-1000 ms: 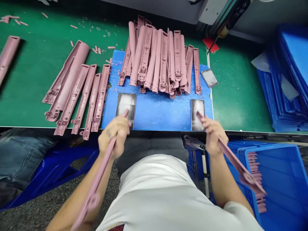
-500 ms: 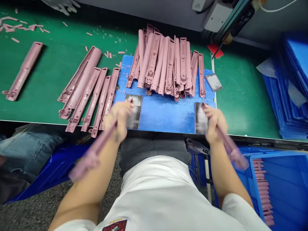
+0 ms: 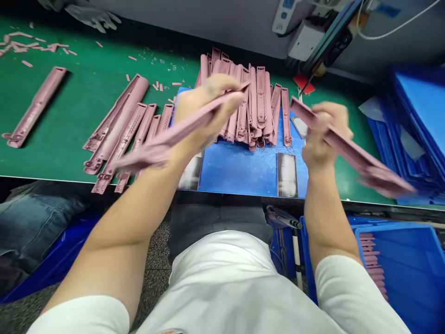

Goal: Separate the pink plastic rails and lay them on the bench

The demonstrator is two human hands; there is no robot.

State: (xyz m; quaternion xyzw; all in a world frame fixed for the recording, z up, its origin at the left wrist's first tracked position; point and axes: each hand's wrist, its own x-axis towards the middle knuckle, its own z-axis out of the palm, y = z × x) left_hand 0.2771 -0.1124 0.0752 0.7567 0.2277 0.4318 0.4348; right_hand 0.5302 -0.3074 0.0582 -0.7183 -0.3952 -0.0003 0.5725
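My left hand [image 3: 208, 109] is closed around a long pink plastic part [image 3: 181, 132], raised in front of the pile and slanting down to the left. A second pink plastic part [image 3: 358, 153] is gripped in my right hand [image 3: 327, 130], tilted down to the right above the green table. Between and behind my hands lies a heap of similar pink parts [image 3: 260, 102] on a blue sheet [image 3: 239, 169]. Two dark-and-white worn pads, a left pad [image 3: 191, 172] and a right pad [image 3: 287, 174], lie along the sheet's front edge.
Several more pink parts [image 3: 114, 125] lie at left on the green table [image 3: 83, 93], with scraps [image 3: 34, 45] behind. Blue folded sheets [image 3: 417, 134] are stacked at right. A blue bin [image 3: 406, 269] below holds pink parts. Another person's jeans [image 3: 38, 227] show at lower left.
Both hands have risen from the pads at the front edge, each with its pink part. My left hand went up and right, my right hand up and slightly right. The view shifted slightly.
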